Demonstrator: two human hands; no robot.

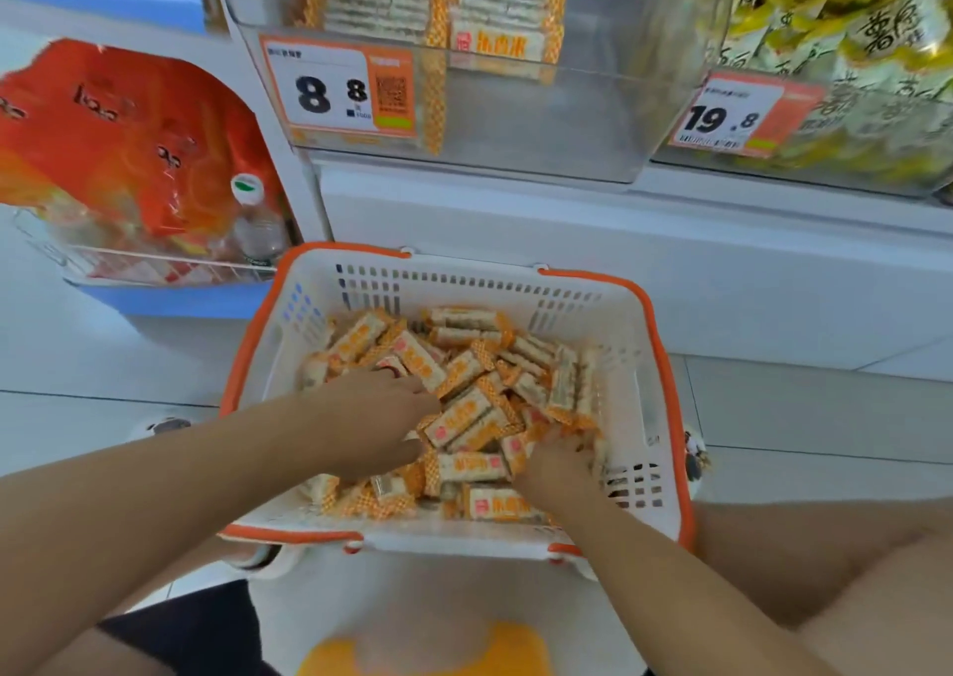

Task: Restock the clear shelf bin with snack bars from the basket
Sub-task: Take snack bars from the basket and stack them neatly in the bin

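a white basket [626,345] with an orange rim and handles sits in the lower middle of the frame, on the floor in front of the white shelf base. it holds a loose heap of snack bars [459,371] in white and orange wrappers, piled across its bottom and lying at all angles.

both hands are down in the heap. the left hand [379,417] comes in from the lower left of the frame and lies palm down on the bars at the left centre of the pile; its fingers [417,389] are curled down into the bars, with the thumb reaching under at the near side, but whether they actually grip any cannot be told. the right hand [557,461] comes in from the lower right and is pushed into the bars near the basket's right wall; its fingers are buried among the wrappers, so their hold cannot be told either.

in the upper middle of the frame stands the clear shelf bin [593,123], with a few of the same bars stacked at its back and most of its front bare. a price tag [335,90] reading 8.8 is fixed on its front left. to the right is a second clear bin of yellow and white packets [851,30] with a tag [732,116] reading 19.8. at the upper left, orange bags [118,134] and a water bottle [255,221] lie in a wire rack.
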